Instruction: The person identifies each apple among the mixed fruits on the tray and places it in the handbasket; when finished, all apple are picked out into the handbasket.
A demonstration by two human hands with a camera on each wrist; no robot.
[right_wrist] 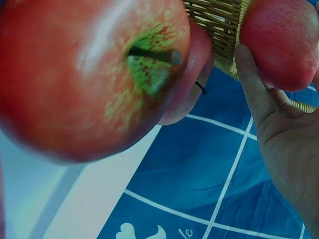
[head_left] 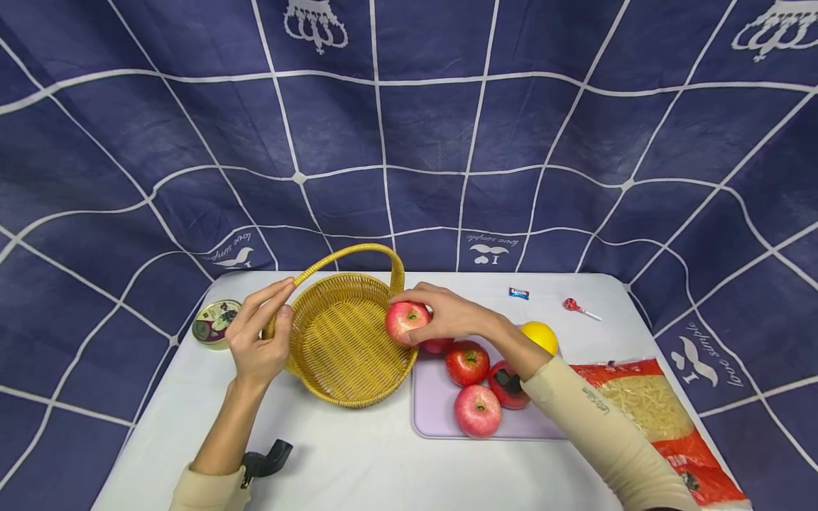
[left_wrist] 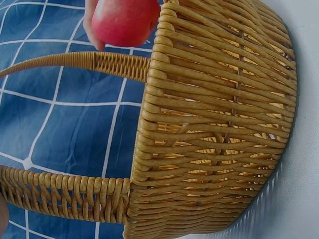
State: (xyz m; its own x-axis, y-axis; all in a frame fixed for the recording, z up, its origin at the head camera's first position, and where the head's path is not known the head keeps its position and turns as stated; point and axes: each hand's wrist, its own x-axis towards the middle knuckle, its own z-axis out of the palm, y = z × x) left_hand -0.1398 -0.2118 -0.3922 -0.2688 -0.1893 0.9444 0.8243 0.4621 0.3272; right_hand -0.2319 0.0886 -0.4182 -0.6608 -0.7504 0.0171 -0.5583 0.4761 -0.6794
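Observation:
A yellow wicker basket [head_left: 345, 341] with an arched handle [head_left: 358, 252] stands on the white table [head_left: 358, 461]. My left hand [head_left: 258, 333] grips the basket's left rim where the handle joins. My right hand [head_left: 441, 312] holds a red apple [head_left: 405, 321] just over the basket's right rim. The left wrist view shows the basket wall [left_wrist: 219, 124] and that apple [left_wrist: 124, 20] above it. In the right wrist view the held apple [right_wrist: 284, 42] sits against my palm, with another apple [right_wrist: 84, 74] close to the lens.
A lilac cutting board [head_left: 441, 408] right of the basket carries three red apples [head_left: 467, 362] and a yellow fruit [head_left: 540, 336]. A noodle packet [head_left: 652, 419] lies at right, a tin [head_left: 216, 323] at left, a lollipop [head_left: 575, 306] and small wrapper [head_left: 519, 293] behind.

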